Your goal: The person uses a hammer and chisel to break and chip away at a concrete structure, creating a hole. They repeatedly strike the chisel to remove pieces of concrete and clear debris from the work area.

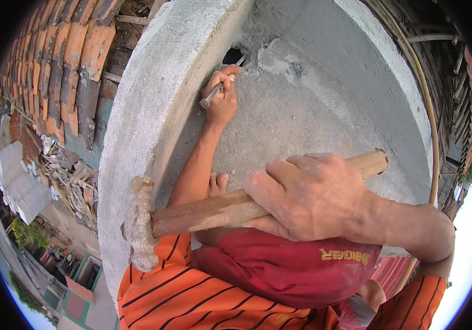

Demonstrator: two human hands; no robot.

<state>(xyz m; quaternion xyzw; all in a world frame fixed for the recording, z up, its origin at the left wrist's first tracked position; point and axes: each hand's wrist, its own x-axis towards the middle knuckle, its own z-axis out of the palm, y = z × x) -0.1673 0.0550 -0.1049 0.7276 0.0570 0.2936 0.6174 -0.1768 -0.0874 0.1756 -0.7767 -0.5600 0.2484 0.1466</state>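
Well to the left of both grips, weathered clay roof tiles are lying in overlapping rows, with broken rubble spreading below them. Just left of the left grip, a rough concrete parapet is rising. Left of the right grip, the head of a wooden-handled hammer is hanging over the parapet's side, well apart from the chisel. The left hand is closing its fingers around that steel chisel, whose butt is pointing back toward the person and whose tip is leaning at a dark hole just beyond the fingers; whether it is touching the rim, I cannot tell. The work is looking partway along: the hole is already showing darkness inside, while its ragged rim is suggesting some chipping is left. As for containers, the walled concrete trough right of the left grip is coming closest, holding dust and a bare foot. Farther right, the right hand is gripping the hammer's handle, its end jutting beyond the knuckles.
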